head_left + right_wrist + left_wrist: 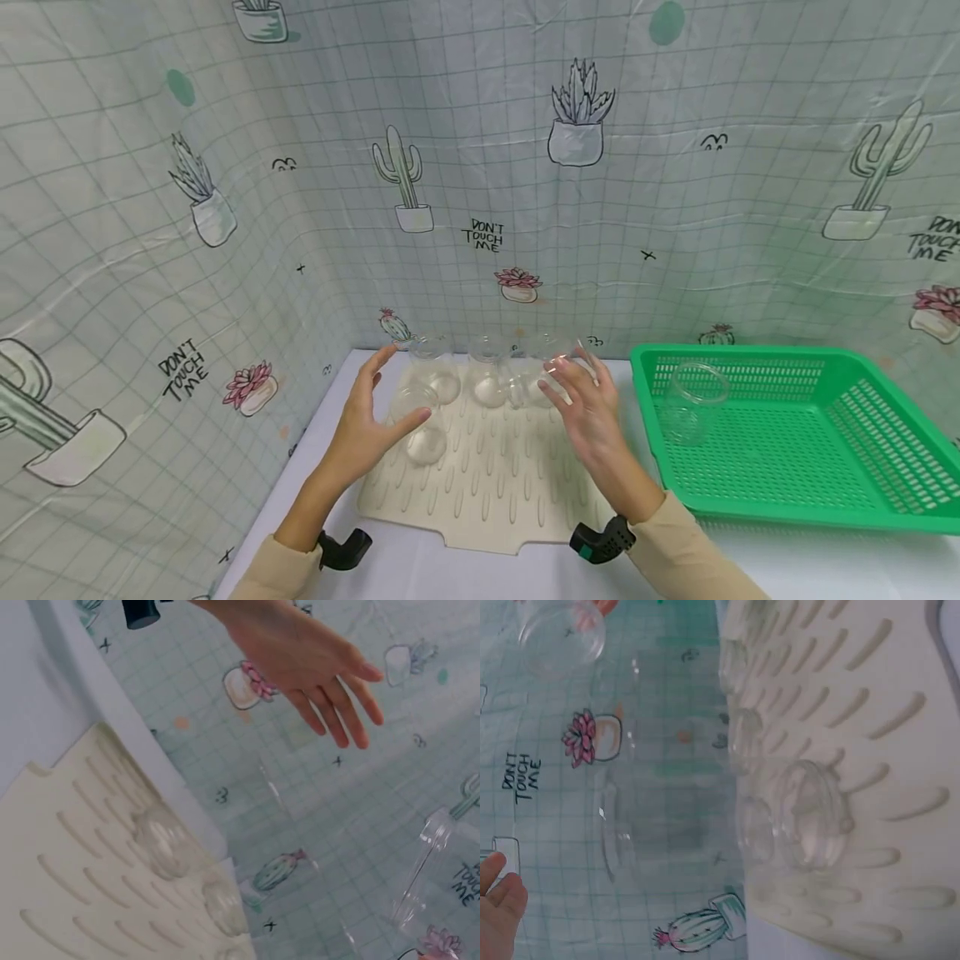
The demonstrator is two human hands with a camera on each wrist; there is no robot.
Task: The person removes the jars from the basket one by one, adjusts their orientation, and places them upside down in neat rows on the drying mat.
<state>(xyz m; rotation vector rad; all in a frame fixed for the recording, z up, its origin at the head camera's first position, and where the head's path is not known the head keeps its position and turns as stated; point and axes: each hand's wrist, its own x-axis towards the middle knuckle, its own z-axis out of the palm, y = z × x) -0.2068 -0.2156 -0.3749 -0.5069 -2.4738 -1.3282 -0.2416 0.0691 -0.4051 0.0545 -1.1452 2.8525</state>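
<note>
My left hand (365, 433) is spread, thumb and fingers apart, beside a clear glass (425, 446) at the front left of a cream drying mat (480, 500). The right wrist view shows the left hand (307, 664) with extended fingers and nothing in them. Over the mat's right side my right hand (592, 408) grips another clear glass (424, 862), tilted on its side; the left wrist view shows its round end (562, 637) by the fingertips. Along the mat's back edge stand several clear glasses, among them one at the left (442, 385) and one in the middle (489, 387).
To the right lies a green plastic basket (750, 504) with one clear glass (693, 408) at its left end. A patterned cloth curtain (480, 167) hangs behind and to the left. White cloth (420, 567) covers the table.
</note>
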